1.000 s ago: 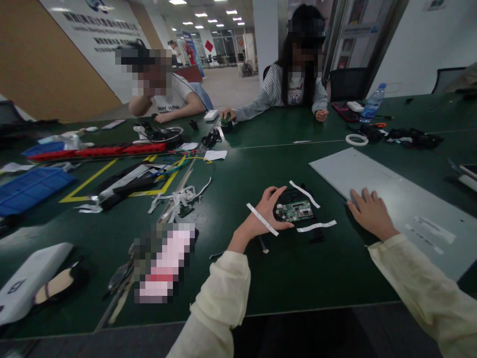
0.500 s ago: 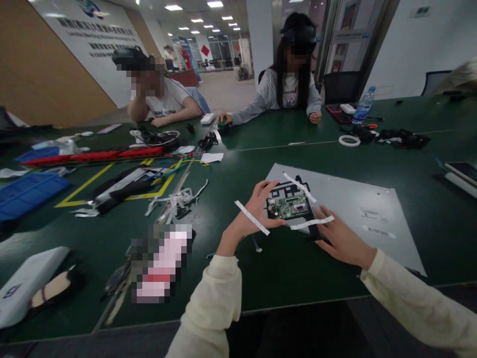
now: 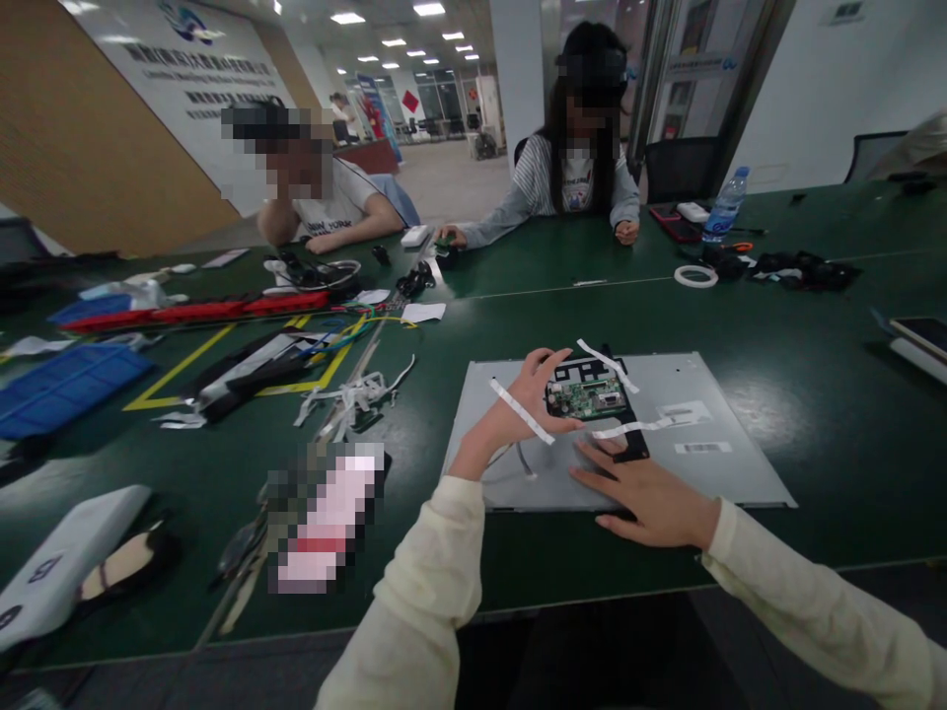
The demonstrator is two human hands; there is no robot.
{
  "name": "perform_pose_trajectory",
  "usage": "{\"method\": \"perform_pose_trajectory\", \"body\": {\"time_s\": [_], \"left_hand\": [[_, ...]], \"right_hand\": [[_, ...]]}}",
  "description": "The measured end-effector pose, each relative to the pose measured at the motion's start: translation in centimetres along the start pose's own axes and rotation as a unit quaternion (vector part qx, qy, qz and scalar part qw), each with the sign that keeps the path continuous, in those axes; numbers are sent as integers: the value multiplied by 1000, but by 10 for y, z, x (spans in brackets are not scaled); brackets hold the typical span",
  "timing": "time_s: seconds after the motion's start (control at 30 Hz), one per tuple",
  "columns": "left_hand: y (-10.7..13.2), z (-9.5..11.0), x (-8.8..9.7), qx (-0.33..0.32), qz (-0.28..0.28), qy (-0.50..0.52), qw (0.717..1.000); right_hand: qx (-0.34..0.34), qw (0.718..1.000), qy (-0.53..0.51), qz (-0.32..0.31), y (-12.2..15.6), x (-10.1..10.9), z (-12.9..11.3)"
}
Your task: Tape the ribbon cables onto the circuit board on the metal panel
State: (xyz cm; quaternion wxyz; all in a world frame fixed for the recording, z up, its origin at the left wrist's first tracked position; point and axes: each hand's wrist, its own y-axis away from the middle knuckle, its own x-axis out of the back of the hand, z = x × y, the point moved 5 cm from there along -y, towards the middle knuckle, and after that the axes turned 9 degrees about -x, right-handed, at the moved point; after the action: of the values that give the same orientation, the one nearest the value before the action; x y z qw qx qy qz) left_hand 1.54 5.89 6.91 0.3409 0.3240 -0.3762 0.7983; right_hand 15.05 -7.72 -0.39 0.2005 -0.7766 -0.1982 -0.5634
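Note:
My left hand [image 3: 518,409] grips the left edge of a small green circuit board [image 3: 592,399] that carries several white tape strips [image 3: 522,410] and a black backing, and holds it over a large grey panel [image 3: 725,463]. My right hand [image 3: 643,498] lies flat, fingers stretched out, on the near edge of that panel, just below the board. The panel rests on the green table [image 3: 592,562] right in front of me.
Cables, white strips and a yellow-taped rectangle [image 3: 222,365] lie to the left, with blue trays [image 3: 59,380] and a red bar [image 3: 199,311]. A tape roll [image 3: 695,276], a water bottle [image 3: 725,205] and black parts sit far right. Two people sit across the table.
The grey panel slid from the right to directly under the circuit board. My right hand moved with it from the panel's left end to its near edge. My left hand kept holding the board.

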Motion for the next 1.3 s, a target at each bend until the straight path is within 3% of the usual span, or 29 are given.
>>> {"method": "perform_pose_trajectory", "body": {"time_s": [0.13,0.23,0.33,0.43,0.57,0.63,0.73,0.87,1.03,1.3], "left_hand": [[2,-17,-19,21,1,27,999],[8,-29,-32,34,1,45,998],[13,-38,-43,40,-1,48,998],[16,-42,-51,37,-5,36,999],[19,-43,-56,45,-18,20,999],[20,-44,-57,52,-27,16,998],[20,-43,-58,55,-40,9,998],[21,-42,-57,64,-58,-6,996],[20,-42,-58,70,-65,-26,995],[21,-47,-60,71,-63,-51,994]], "right_hand": [[116,993,-15,19,4,-1,-16],[175,980,-24,91,12,4,-30],[184,966,-36,175,19,19,-36],[127,966,-37,224,22,42,-20],[-46,960,-57,269,12,69,44],[-134,945,-78,287,2,73,80],[-210,926,-128,285,-20,65,122],[-232,917,-182,267,-46,42,147],[-232,917,-197,258,-56,18,158],[-201,937,-174,226,-56,13,157]]}}
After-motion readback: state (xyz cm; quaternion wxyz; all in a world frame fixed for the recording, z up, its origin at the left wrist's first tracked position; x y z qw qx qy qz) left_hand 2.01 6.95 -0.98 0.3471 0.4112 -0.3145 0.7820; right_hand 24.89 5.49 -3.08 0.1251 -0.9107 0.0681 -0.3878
